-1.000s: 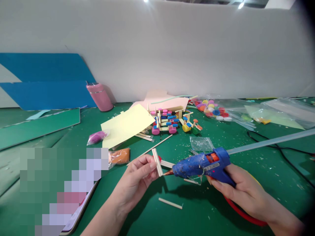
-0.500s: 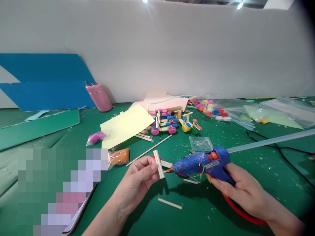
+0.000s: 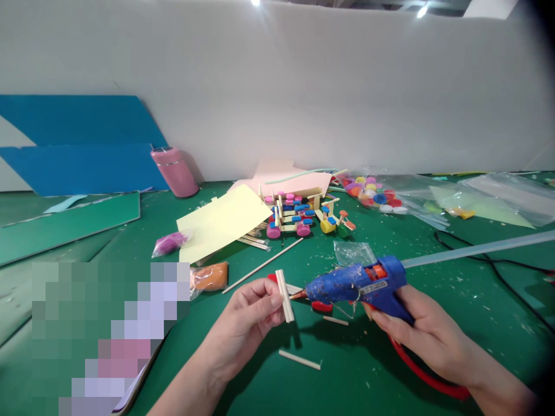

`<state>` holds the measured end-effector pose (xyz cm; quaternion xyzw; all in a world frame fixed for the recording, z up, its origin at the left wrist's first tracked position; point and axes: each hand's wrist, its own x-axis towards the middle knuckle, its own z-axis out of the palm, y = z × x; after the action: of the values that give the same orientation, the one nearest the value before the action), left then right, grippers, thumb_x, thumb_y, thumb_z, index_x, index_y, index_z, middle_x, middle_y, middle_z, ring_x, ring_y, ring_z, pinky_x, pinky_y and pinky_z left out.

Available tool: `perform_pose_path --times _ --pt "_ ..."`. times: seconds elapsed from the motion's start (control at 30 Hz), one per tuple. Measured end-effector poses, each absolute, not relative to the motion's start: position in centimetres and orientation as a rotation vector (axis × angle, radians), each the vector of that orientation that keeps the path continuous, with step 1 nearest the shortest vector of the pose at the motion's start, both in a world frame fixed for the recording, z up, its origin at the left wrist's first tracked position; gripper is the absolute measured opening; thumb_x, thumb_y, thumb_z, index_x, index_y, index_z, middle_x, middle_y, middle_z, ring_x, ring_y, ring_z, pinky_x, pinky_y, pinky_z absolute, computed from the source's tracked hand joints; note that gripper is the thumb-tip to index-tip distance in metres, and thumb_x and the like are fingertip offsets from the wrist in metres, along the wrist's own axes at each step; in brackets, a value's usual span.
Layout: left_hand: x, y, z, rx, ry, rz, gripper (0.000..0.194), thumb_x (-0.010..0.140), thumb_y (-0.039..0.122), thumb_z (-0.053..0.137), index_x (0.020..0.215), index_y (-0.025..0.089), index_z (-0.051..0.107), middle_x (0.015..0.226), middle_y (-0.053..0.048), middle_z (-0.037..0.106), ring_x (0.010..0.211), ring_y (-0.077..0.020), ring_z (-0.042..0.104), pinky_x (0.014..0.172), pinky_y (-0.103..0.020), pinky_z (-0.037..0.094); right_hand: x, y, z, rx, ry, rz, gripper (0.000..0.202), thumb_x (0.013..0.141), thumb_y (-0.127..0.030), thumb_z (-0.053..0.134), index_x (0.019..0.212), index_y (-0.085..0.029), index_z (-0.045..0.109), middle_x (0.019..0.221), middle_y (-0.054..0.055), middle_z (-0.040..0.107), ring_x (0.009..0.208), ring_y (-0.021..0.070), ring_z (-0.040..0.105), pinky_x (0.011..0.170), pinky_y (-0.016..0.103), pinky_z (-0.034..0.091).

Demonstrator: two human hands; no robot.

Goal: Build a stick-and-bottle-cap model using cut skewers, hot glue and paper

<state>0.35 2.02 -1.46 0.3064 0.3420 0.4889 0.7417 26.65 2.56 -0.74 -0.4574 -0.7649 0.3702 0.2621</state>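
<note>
Between thumb and fingers, my left hand [image 3: 254, 315] pinches a small bundle of short wooden sticks [image 3: 285, 297], held nearly upright. My right hand [image 3: 427, 332] grips the handle of a blue hot glue gun [image 3: 353, 286], a long clear glue stick [image 3: 477, 249] jutting from its back. The copper nozzle touches or almost touches the bundle's right side; which of the two I cannot tell. Beneath the gun lies a red-handled tool [image 3: 323, 306], largely hidden. Two loose short sticks, one nearer me [image 3: 299, 359] and one below the gun [image 3: 335, 320], rest on the green table.
Small stick-and-cap models [image 3: 290, 216] stand at the back centre beside a yellow sheet [image 3: 223, 219]. Behind to the right is a bag of coloured caps [image 3: 377, 193]. A pink bottle [image 3: 176, 172] leans at the left; a black cable [image 3: 489, 263] crosses the right side.
My left hand and the bundle have shifted slightly right and down, closer to the nozzle. The glue gun has barely moved, and more of the red tool shows beneath it.
</note>
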Motion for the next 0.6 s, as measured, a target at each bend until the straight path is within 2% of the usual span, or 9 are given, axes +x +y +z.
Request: perform_pose_path --times 0.27,0.6 --pt "0.33 2.08 -1.53 0.671 0.754 1.058 0.012 0.072 0.017 0.067 0.063 0.013 0.06 0.052 0.002 0.054 0.05 -0.0053 0.045 0.051 -0.015 0.037 26.65 2.52 -0.64 -1.225 -2.075 0.955 0.017 0.086 -0.033 0.045 0.088 -0.02 0.056 0.068 0.0 0.053 0.056 0.0121 0.05 0.051 0.021 0.044" --pt "0.18 1.99 -1.44 0.671 0.749 1.086 0.011 0.073 0.017 0.065 0.065 0.012 0.06 0.056 0.001 0.055 0.052 -0.0053 0.045 0.052 -0.015 0.036 26.61 2.48 -0.62 -1.204 -2.052 1.048 0.015 0.085 -0.033 0.046 0.089 -0.021 0.055 0.072 0.001 0.057 0.061 0.0131 0.052 0.055 0.021 0.046"
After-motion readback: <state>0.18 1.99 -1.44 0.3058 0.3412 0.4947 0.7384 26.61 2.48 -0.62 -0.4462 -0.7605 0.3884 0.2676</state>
